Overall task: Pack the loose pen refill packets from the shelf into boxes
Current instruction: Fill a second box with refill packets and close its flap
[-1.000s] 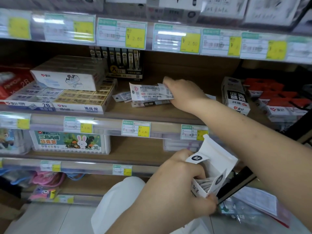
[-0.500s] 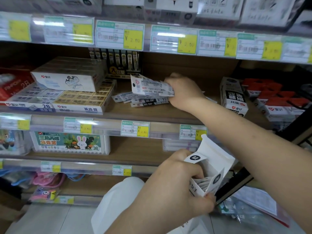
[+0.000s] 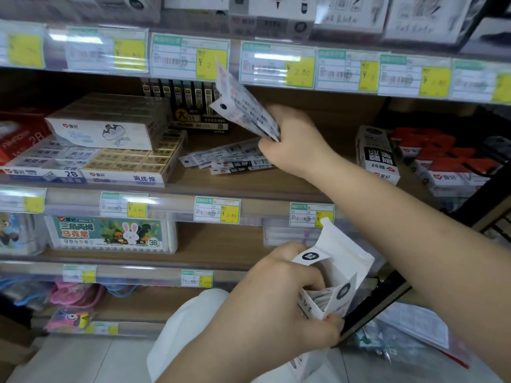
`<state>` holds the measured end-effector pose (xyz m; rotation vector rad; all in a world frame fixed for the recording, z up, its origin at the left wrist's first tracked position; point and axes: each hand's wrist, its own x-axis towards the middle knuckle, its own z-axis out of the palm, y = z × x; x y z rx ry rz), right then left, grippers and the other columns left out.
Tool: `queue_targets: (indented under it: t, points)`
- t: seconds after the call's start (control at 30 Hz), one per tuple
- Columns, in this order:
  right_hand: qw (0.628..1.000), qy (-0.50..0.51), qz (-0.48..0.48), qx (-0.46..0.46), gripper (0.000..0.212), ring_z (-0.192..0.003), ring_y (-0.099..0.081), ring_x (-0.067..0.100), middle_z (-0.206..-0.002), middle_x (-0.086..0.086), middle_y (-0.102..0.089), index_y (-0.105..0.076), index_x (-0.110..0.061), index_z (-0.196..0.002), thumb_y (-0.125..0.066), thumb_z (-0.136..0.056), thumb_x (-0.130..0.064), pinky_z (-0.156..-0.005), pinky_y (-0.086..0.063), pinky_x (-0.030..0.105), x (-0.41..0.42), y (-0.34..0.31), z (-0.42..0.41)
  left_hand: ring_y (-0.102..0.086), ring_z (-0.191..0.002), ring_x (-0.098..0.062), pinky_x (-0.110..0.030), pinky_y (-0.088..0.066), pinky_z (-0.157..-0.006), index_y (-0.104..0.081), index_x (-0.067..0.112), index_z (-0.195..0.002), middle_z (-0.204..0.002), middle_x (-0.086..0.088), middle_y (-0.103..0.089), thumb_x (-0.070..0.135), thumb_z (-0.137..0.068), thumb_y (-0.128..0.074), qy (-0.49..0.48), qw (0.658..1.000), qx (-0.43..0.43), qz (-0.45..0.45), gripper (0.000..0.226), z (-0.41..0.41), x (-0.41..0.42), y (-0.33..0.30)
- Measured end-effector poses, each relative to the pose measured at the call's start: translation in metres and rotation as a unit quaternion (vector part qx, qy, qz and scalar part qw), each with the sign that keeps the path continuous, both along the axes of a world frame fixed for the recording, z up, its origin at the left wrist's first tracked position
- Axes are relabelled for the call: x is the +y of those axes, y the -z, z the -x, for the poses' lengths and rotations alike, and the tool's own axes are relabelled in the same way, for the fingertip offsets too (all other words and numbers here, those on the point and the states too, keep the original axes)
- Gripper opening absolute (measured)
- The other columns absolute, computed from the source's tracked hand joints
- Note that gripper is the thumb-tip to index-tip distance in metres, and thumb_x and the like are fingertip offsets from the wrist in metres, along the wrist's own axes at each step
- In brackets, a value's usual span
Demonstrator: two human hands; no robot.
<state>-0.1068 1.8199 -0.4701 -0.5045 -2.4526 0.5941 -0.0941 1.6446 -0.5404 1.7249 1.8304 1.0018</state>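
Right hand [image 3: 297, 139] at centre frame pinches a fan of refill packets [image 3: 243, 106], lifted clear of the shelf [image 3: 249, 183] and tilted up toward the price labels [image 3: 190, 58]. More loose packets [image 3: 229, 158] lie flat on the shelf just below that hand. Lower right of centre, left hand [image 3: 279, 302] grips the open white box [image 3: 336, 277], flap up, some packets visible inside. A closed box [image 3: 377, 156] stands on the shelf at right
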Motion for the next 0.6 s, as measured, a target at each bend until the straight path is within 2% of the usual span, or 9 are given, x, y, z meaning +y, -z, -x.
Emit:
queue_targets:
  t: [0.1,0.2,0.27,0.33,0.43,0.5,0.6]
  points:
    - [0.998,-0.047,0.005,0.046,0.008,-0.057,-0.042,0.003,-0.061,-0.009,-0.043,-0.054,-0.011,-0.075,-0.046,-0.074,-0.009,-0.05,-0.028,0.018,-0.011,-0.009,-0.008,-0.053,-0.081,-0.003,-0.014,-0.04,-0.063,-0.067,0.016,-0.072,-0.097,0.011,-0.051,0.035,-0.067,-0.076,0.012,1.0,-0.023,-0.004,0.021,0.009,-0.004,-0.001]
    - [0.993,-0.079,0.038,0.079,0.013,-0.056,-0.042,-0.002,-0.062,-0.014,-0.044,-0.057,-0.01,-0.08,-0.046,-0.073,-0.01,-0.052,-0.03,0.012,-0.021,-0.016,-0.011,-0.055,-0.082,-0.004,-0.02,-0.046,-0.067,-0.07,0.017,-0.074,-0.093,0.011,-0.051,0.035,-0.065,-0.075,0.014,0.999,-0.033,-0.013,0.021,0.012,-0.007,-0.001]
    - [0.99,-0.084,0.073,0.088,0.01,-0.055,-0.045,-0.005,-0.058,-0.015,-0.047,-0.057,-0.014,-0.078,-0.049,-0.075,-0.009,-0.053,-0.032,0.009,-0.025,-0.018,-0.012,-0.055,-0.083,-0.004,-0.023,-0.047,-0.068,-0.07,0.017,-0.074,-0.092,0.011,-0.051,0.034,-0.065,-0.076,0.021,0.999,-0.032,-0.013,0.02,0.012,-0.009,-0.002]
    - [0.986,-0.092,0.11,0.086,0.016,-0.054,-0.046,-0.007,-0.054,-0.019,-0.052,-0.055,-0.019,-0.076,-0.052,-0.08,-0.004,-0.054,-0.032,0.008,-0.029,-0.019,-0.015,-0.055,-0.087,-0.005,-0.026,-0.047,-0.07,-0.07,0.018,-0.073,-0.093,0.011,-0.053,0.033,-0.065,-0.076,0.028,0.999,-0.033,-0.013,0.019,0.014,-0.012,-0.005]
    - [0.979,-0.089,0.167,0.081,0.022,-0.057,-0.047,0.001,-0.055,-0.016,-0.051,-0.054,-0.023,-0.073,-0.052,-0.083,-0.003,-0.062,-0.038,0.021,-0.034,-0.015,-0.024,-0.053,-0.099,0.002,-0.018,-0.045,-0.079,-0.071,0.017,-0.072,-0.098,0.015,-0.056,0.038,-0.064,-0.072,0.019,0.998,-0.052,-0.011,0.023,0.023,-0.02,-0.009]
    - [0.966,-0.078,0.226,0.101,0.016,-0.056,-0.045,0.011,-0.056,-0.008,-0.048,-0.055,-0.02,-0.073,-0.053,-0.08,-0.006,-0.059,-0.04,0.029,-0.039,-0.008,-0.032,-0.046,-0.101,0.012,-0.011,-0.042,-0.083,-0.071,0.016,-0.074,-0.1,0.017,-0.058,0.048,-0.06,-0.067,0.009,0.999,-0.042,-0.003,0.035,0.029,-0.025,-0.008]
    - [0.94,-0.039,0.312,0.131,0.015,-0.054,-0.044,0.012,-0.057,-0.003,-0.047,-0.057,-0.016,-0.075,-0.054,-0.082,-0.003,-0.055,-0.039,0.027,-0.047,0.013,-0.049,-0.047,-0.099,0.015,-0.009,-0.044,-0.077,-0.073,0.02,-0.077,-0.106,0.021,-0.053,0.049,-0.057,-0.064,0.003,0.999,-0.043,0.001,0.037,0.036,-0.031,-0.005]
